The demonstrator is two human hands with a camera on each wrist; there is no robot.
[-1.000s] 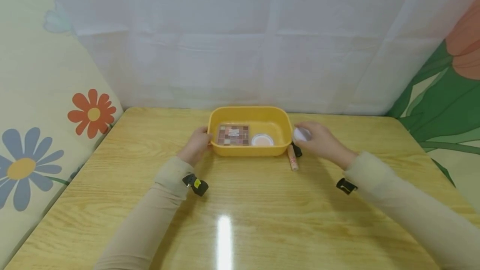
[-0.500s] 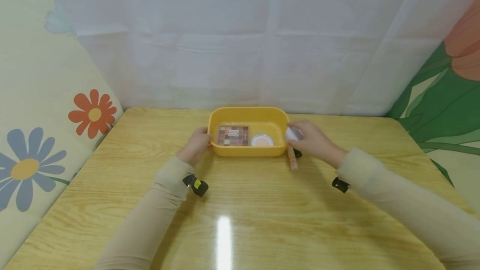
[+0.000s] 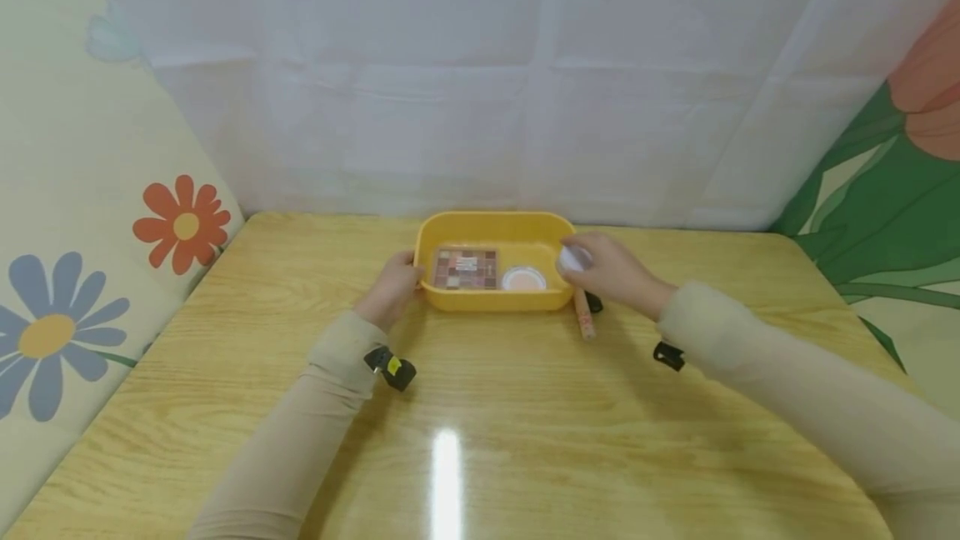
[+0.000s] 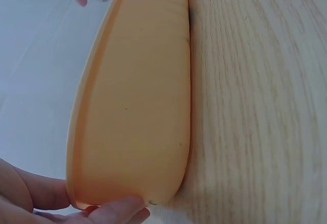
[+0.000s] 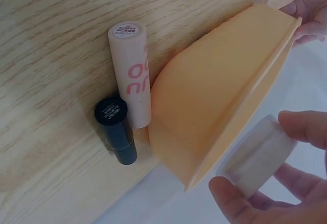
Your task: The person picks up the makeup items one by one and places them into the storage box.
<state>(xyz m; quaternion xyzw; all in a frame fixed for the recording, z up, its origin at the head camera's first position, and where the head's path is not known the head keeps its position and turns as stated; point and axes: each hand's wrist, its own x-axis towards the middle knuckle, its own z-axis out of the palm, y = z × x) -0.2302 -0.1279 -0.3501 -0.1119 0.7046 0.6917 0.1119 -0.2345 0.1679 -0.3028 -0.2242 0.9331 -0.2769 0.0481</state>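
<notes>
A yellow plastic basin (image 3: 495, 300) stands on the table; its wall fills much of the left wrist view. My left hand (image 3: 393, 288) grips its left end, fingers and thumb at the rim. Inside lie a square eyeshadow palette (image 3: 465, 270) on the left and a round compact (image 3: 523, 279) with a pinkish face. My right hand (image 3: 615, 269) pinches a small round white compact (image 5: 258, 155) between thumb and fingers at the basin's right rim. Below that hand, a pale pink tube (image 5: 130, 75) with red lettering and a short black tube (image 5: 117, 132) stand close together beside the basin.
The wood-grain table (image 3: 480, 407) reaches back to a white cloth (image 3: 405, 107). Flower-printed panels (image 3: 60, 190) flank it on both sides. Each wrist wears a black strap (image 3: 390, 367) with a camera.
My right hand has moved left with the white compact, from beside the basin to over its right rim. The left hand keeps its place on the basin.
</notes>
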